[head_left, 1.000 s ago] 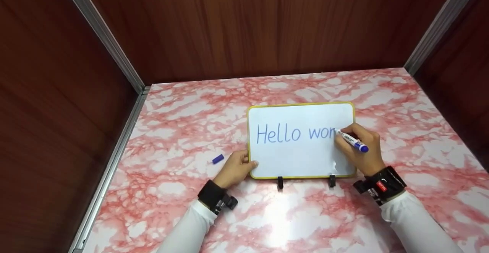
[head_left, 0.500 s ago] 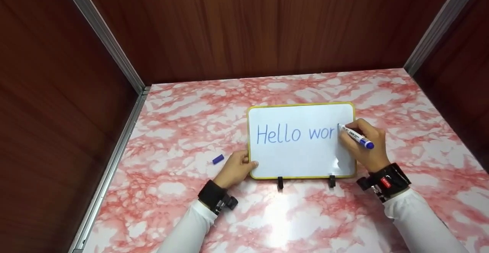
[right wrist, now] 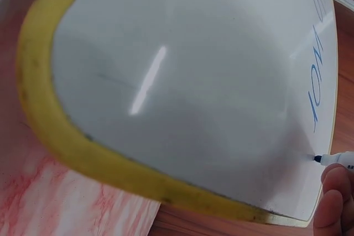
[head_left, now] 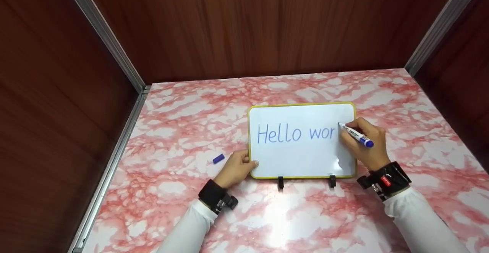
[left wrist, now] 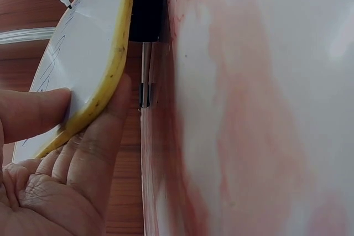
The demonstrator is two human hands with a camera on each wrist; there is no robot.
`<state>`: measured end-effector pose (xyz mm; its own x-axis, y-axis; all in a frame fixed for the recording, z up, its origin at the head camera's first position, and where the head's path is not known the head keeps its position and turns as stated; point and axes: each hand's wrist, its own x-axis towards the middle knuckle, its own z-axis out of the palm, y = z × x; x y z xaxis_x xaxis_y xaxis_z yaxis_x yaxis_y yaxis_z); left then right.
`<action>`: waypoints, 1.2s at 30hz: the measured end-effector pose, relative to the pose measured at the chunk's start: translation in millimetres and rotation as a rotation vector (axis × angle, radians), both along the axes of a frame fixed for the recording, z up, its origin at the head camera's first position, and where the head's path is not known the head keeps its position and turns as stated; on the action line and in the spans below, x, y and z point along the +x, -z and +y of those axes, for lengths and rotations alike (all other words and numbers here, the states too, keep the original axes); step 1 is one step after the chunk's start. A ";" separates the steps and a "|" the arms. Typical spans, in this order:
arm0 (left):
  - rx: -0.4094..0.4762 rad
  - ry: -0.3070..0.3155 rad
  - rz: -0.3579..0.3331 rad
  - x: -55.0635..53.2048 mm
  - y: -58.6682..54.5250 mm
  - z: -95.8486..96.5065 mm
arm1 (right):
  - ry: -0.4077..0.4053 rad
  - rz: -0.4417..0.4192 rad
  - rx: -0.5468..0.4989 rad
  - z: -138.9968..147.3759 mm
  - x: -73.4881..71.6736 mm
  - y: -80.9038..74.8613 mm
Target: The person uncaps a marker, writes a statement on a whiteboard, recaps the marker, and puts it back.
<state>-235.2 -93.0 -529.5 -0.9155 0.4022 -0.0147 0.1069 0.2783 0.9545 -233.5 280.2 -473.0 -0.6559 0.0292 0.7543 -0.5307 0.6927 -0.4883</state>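
A small whiteboard with a yellow rim stands tilted on black feet. Blue handwriting on it reads "Hello wor". My left hand grips its lower left edge, the thumb on the front face and the fingers behind, as the left wrist view also shows. In my right hand a white and blue marker is pinched like a pen. Its dark tip is at the board's surface, just right of the "r"; whether it touches I cannot tell. The right wrist view shows the marker tip close to the board.
A blue marker cap lies on the table to the left of my left hand. The tabletop has a red and white marbled pattern. Dark wood panels rise behind it and on both sides, with metal strips at the corners.
My right hand has moved slightly right and up with the marker, from the "r" to the spot beside it. The left hand and the board have stayed in place.
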 end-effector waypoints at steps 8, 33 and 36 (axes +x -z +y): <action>0.003 -0.005 0.001 -0.1 0.1 0.0 | -0.026 0.011 0.006 0.9 2.0 3.1; 0.018 -0.002 -0.004 0.2 1.2 0.3 | -0.058 -0.048 0.044 0.7 18.2 13.5; 0.016 -0.001 0.000 0.5 1.2 0.6 | -0.062 -0.045 0.043 1.7 18.9 14.1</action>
